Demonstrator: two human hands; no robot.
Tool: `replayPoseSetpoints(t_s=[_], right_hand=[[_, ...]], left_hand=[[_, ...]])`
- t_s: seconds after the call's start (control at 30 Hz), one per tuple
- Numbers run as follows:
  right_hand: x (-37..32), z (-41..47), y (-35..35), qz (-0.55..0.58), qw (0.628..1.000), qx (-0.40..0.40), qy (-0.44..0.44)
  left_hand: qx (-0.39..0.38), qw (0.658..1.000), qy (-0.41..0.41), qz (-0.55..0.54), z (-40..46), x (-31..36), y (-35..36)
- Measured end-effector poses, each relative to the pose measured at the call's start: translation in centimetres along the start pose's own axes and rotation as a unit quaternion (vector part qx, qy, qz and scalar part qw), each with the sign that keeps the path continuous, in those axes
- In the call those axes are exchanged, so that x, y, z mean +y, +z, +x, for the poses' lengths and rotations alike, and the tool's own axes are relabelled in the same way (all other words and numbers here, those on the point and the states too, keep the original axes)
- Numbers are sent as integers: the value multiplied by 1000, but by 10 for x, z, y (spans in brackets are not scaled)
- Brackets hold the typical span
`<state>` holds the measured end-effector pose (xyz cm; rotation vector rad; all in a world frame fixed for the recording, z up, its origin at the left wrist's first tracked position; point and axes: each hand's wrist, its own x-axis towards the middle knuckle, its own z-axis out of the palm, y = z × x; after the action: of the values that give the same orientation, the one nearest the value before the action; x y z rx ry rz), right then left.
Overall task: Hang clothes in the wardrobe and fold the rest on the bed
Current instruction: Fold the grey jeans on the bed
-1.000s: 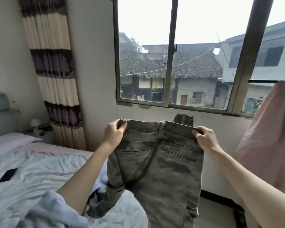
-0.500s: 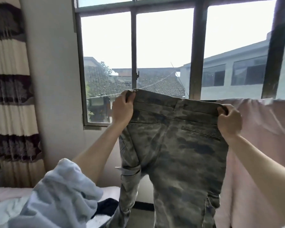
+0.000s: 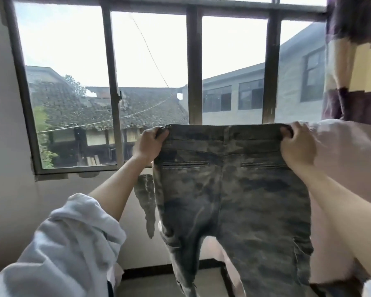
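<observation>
Left hand point(image 3: 147, 144), right hand point(image 3: 297, 146) raised, each pinching camouflage trousers point(image 3: 231, 189) waistband corner, arms outstretched

Your camouflage trousers point(image 3: 234, 189) run off the bottom edge, so you can't see their leg ends. Their waistband corners hide your left hand's fingertips point(image 3: 159, 133) and your right hand's fingertips point(image 3: 287, 131). The striped curtain point(image 3: 356, 61) is blurred and cut off at the right.

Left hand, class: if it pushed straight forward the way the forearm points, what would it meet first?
Probably the window: the left hand, gripping the camouflage trousers, aims at its glass; depth is unclear.
</observation>
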<state>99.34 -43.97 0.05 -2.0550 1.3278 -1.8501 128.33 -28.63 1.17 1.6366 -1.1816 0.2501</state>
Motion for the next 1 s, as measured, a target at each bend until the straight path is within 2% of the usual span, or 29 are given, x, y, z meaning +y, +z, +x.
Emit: replayPoseSetpoints(t_s=[0.1, 0.17, 0.27, 0.37, 0.57, 0.8, 1.0], right_hand=[[14, 2, -3, -12, 997, -49, 63], [25, -4, -4, -17, 990, -82, 114], [39, -24, 1, 8, 983, -116, 139], [46, -55, 13, 71, 973, -145, 166], [56, -103, 38, 223, 929, -191, 226], [38, -129, 53, 309, 892, -251, 214], [21, -151, 63, 421, 811, -338, 225]], left_hand=[[-25, 998, -49, -14, -15, -8, 30], [-38, 991, -103, -70, -28, -8, 53], [-79, 947, -210, -231, -53, -1, 86], [-111, 918, -249, -289, -78, 7, 120], [-174, 877, -267, -359, -124, 16, 162], [-222, 864, -239, -384, -143, 16, 161], [-266, 844, -205, -418, -150, -8, 137]])
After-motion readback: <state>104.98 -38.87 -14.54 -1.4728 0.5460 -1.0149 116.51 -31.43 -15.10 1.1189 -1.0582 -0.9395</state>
